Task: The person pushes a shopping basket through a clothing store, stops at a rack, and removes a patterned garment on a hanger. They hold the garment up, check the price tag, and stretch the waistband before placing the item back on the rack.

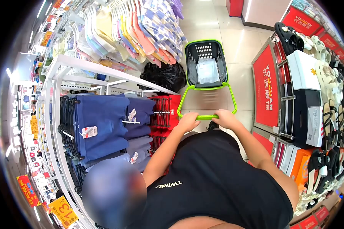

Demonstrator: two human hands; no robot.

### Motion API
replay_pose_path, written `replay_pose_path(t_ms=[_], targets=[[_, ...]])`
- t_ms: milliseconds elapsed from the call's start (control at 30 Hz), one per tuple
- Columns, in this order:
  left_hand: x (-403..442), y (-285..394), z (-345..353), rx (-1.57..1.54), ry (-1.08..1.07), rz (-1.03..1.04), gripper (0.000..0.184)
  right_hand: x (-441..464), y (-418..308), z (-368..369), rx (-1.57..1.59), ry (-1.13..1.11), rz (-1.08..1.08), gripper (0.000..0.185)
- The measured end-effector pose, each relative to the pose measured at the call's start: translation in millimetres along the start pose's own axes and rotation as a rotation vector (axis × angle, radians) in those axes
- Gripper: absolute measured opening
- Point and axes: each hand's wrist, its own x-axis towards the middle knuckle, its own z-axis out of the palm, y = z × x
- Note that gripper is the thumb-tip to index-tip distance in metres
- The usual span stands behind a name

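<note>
Straight ahead, on the far side of my hands, sits the basket (194, 63), joined to them by its green handle (205, 117), which reaches back toward my body. Its long axis runs near to far, roughly in line with me, and the handle's crossbar lies crosswise at the near end. My left hand (189, 121) is curled over the left part of that bar and my right hand (224, 118) over the right part, fingers wrapped on it with a stretch of bare green between them. Neither hand is plainly nearer the basket; both hold the handle, not the rim. Inside lies a clear packet (208, 71), toward the near half. Below is the glossy tiled floor (240, 53); from above I cannot tell how the basket's base meets it. On the left, a black bag (166, 76) lies just beside the basket, under hanging clothes (149, 38), and nearer me the white rack (103, 71) carries blue shorts (103, 118). On the right, a strip of tile shows between the basket and the red sign (266, 87), with boxes (304, 70) and shoes (326, 76) beyond it.
</note>
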Motion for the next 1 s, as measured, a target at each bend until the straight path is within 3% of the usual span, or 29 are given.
replay_pose_path(t_ms=[200, 367, 500, 667, 800, 1000], targets=[[-23, 10, -16, -0.016, 0.176, 0.129, 0.032, -17, -10, -4, 0.002, 0.107, -0.065, 0.029], [-30, 13, -17, -0.066, 0.139, 0.052, 0.032, -44, -6, -13, 0.001, 0.125, 0.008, 0.031], [-25, 13, -12, -0.088, -0.041, 0.032, 0.039, -60, -2, -9, 0.010, 0.080, 0.069, 0.031], [-21, 22, -13, -0.081, 0.022, 0.084, 0.035, -75, 9, -19, 0.025, 0.068, 0.064, 0.032], [-23, 20, -26, -0.092, 0.092, 0.076, 0.033, -69, 23, -29, -0.173, 0.122, 0.272, 0.036], [-18, 7, -36, -0.109, 0.122, 0.044, 0.031, -38, 23, -37, -0.315, 0.056, 0.211, 0.044]])
